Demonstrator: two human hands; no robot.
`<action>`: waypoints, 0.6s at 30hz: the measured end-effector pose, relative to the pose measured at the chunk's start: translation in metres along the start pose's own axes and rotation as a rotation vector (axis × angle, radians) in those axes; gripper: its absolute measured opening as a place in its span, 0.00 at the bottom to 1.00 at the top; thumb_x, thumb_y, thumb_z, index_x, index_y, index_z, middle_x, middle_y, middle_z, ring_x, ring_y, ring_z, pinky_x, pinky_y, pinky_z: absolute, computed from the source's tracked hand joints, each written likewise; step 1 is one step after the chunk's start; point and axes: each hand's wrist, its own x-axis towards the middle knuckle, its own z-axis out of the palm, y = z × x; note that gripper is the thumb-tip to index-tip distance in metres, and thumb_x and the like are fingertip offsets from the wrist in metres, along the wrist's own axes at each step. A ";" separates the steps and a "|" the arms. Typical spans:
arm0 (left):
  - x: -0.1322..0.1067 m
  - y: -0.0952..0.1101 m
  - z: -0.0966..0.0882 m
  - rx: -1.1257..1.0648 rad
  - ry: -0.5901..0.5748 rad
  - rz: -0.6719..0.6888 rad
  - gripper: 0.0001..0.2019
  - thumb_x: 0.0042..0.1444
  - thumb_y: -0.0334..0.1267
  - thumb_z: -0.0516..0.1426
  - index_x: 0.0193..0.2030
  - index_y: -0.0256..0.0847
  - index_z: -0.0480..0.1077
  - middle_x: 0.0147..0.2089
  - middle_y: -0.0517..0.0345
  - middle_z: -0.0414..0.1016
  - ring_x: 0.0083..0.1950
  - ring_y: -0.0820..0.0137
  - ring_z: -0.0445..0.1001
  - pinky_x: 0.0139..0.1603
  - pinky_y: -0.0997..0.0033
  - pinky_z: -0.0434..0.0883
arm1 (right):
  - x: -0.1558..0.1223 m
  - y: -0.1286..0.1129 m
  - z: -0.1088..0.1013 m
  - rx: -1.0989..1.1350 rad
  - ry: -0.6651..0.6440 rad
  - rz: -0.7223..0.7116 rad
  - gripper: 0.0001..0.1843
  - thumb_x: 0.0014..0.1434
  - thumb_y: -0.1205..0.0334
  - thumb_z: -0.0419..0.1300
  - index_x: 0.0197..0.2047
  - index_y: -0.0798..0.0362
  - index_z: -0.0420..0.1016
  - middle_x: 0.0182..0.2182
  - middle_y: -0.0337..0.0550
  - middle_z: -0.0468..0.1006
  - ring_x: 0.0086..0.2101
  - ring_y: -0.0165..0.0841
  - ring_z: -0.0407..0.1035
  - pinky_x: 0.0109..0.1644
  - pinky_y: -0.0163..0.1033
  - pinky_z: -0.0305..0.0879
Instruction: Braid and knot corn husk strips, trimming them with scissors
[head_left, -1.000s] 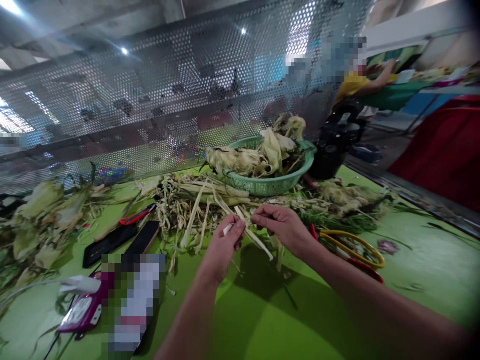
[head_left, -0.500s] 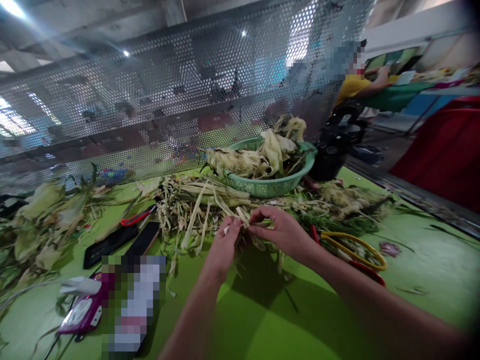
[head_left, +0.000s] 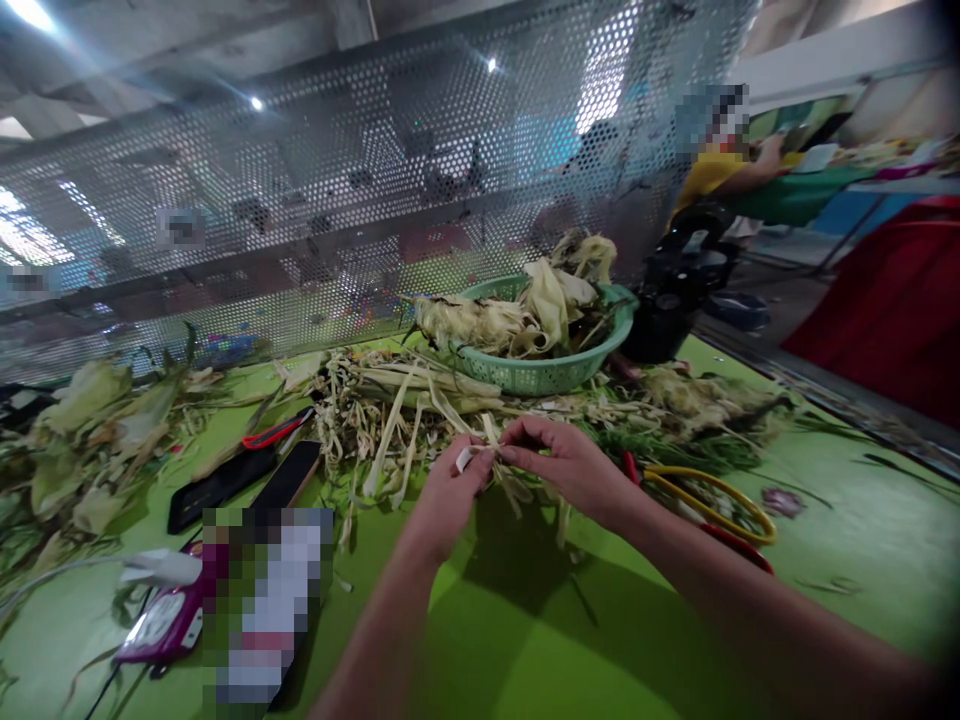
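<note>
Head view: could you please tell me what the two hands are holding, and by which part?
A pale husk strip: the left hand pinches its white end in its fingers, the right hand pinches it just beside that.

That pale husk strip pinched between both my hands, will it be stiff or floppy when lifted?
Probably floppy: the husk strip sags below where the left hand and right hand pinch it. Likely very light, since fingertips alone carry it. It looks thin and dry, so it may tear.
</note>
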 end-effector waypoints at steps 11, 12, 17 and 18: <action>0.003 -0.010 0.003 0.094 0.107 0.057 0.15 0.56 0.51 0.54 0.29 0.40 0.60 0.25 0.65 0.56 0.28 0.75 0.54 0.30 0.74 0.54 | -0.001 0.007 0.005 0.049 0.022 0.072 0.09 0.52 0.58 0.62 0.34 0.54 0.71 0.28 0.39 0.74 0.30 0.31 0.67 0.33 0.34 0.61; 0.002 -0.009 0.004 0.068 0.105 0.053 0.16 0.56 0.51 0.53 0.28 0.40 0.60 0.24 0.66 0.56 0.27 0.75 0.54 0.30 0.75 0.54 | 0.000 0.006 0.005 0.053 0.017 0.081 0.09 0.51 0.58 0.62 0.33 0.54 0.71 0.28 0.39 0.74 0.30 0.31 0.67 0.33 0.34 0.61; 0.001 -0.003 0.008 -0.192 0.131 -0.049 0.16 0.51 0.50 0.59 0.29 0.38 0.63 0.25 0.66 0.58 0.25 0.79 0.55 0.27 0.79 0.55 | 0.002 0.007 0.003 0.078 -0.053 0.105 0.09 0.52 0.57 0.61 0.32 0.54 0.71 0.24 0.35 0.70 0.26 0.28 0.62 0.31 0.34 0.58; 0.001 -0.001 0.010 -0.261 0.130 -0.090 0.16 0.49 0.50 0.61 0.30 0.38 0.65 0.25 0.66 0.59 0.24 0.80 0.55 0.26 0.80 0.55 | 0.002 0.007 0.002 0.093 -0.068 0.100 0.10 0.52 0.56 0.61 0.32 0.54 0.71 0.25 0.35 0.69 0.26 0.28 0.62 0.31 0.34 0.58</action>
